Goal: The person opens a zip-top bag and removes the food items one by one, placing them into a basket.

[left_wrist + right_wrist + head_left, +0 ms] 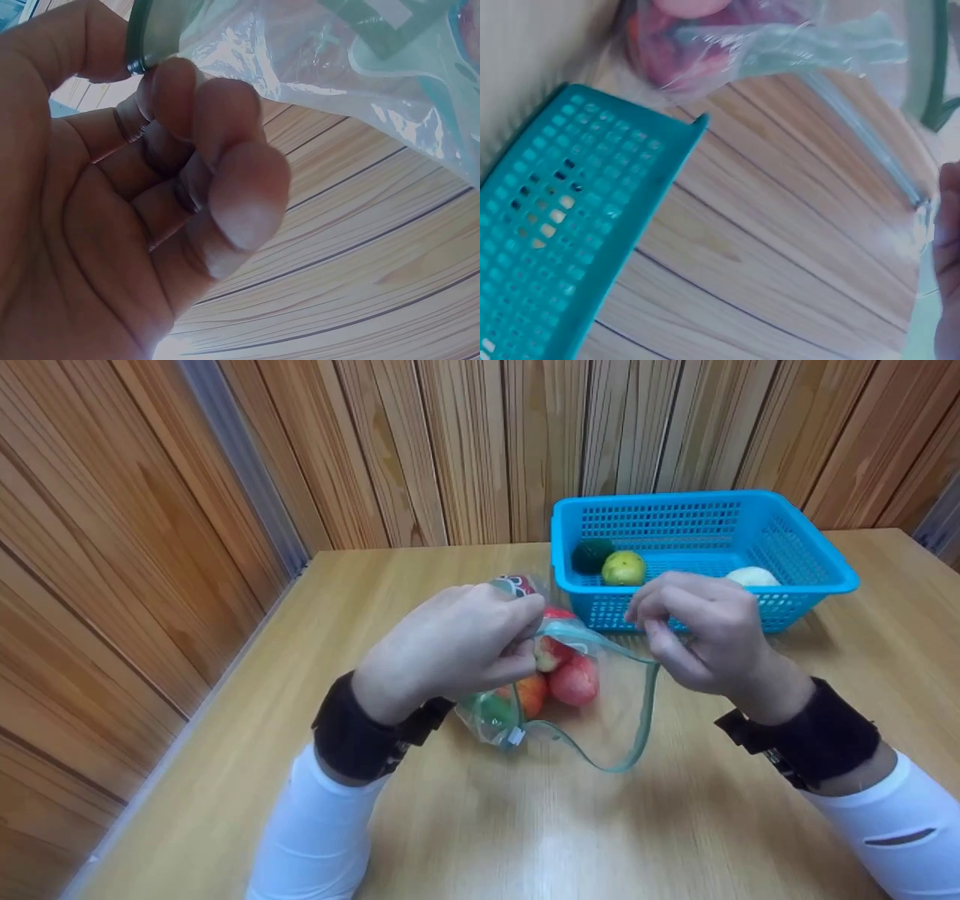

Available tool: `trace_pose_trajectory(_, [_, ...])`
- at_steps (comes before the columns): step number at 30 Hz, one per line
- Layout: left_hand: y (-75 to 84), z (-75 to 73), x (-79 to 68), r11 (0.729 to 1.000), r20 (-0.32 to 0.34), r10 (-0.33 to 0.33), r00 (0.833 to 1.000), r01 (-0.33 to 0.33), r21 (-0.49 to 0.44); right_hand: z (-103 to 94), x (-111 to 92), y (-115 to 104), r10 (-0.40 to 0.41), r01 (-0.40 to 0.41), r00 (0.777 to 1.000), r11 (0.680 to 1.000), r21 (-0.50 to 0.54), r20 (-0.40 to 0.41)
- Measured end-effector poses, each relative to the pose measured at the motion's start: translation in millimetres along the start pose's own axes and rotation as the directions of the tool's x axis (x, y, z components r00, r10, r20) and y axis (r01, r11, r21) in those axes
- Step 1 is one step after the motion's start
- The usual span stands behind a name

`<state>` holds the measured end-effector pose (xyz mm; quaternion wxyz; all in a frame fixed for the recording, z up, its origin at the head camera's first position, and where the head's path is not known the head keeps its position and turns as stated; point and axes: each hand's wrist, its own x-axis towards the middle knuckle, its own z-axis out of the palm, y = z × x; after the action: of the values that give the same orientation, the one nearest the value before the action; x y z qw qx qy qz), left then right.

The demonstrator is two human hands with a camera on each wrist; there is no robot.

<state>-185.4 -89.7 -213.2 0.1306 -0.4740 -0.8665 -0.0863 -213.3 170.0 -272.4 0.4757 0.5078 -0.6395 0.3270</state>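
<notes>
Clear bag (577,636) of red fruit (574,681) (green-rimmed) sits on the table (480,825) near the basket (795,604). Left hand (457,641) pinches its rim; whether the right hand's (701,630) curled fingers do, I cannot tell.

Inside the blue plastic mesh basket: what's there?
Dark green rounded item, yellow-green round fruit, white rounded item. The basket's front wall and the right hand cover part of the near floor; anything low there can't be seen.
</notes>
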Motion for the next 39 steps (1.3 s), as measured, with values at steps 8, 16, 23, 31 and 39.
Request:
trace_pose_trajectory(8, [-0.7,-1.0,0.8,1.000,0.013,-0.008,1.000,0.008,-0.014,10.0,9,-17,-0.150,0.145,0.989,0.966,0.215,0.008])
trace_pose_trajectory(16, [-1.2,-0.7,1.1,1.000,0.001,0.007,1.000,-0.007,-0.023,20.6,-4,-32,-0.066,-0.007,0.913,0.984,0.176,0.402])
trace_pose_trajectory(23, [-0.4,-0.2,0.0,1.000,0.006,-0.004,1.000,0.004,-0.020,32.7,-20,-31,0.302,-0.338,0.563,0.934,-0.118,0.769])
trace_pose_trajectory(31, [-0.6,0.8,2.3,1.000,0.018,0.007,1.000,-0.007,0.003,39.6,-40,-22,0.234,-0.199,0.588,0.970,-0.142,0.774])
trace_pose_trajectory(39, [-0.8,0.8,1.4,1.000,0.037,0.002,0.999,-0.002,0.002,37.0,-40,-25,0.352,-0.219,0.426,0.934,-0.283,0.833])
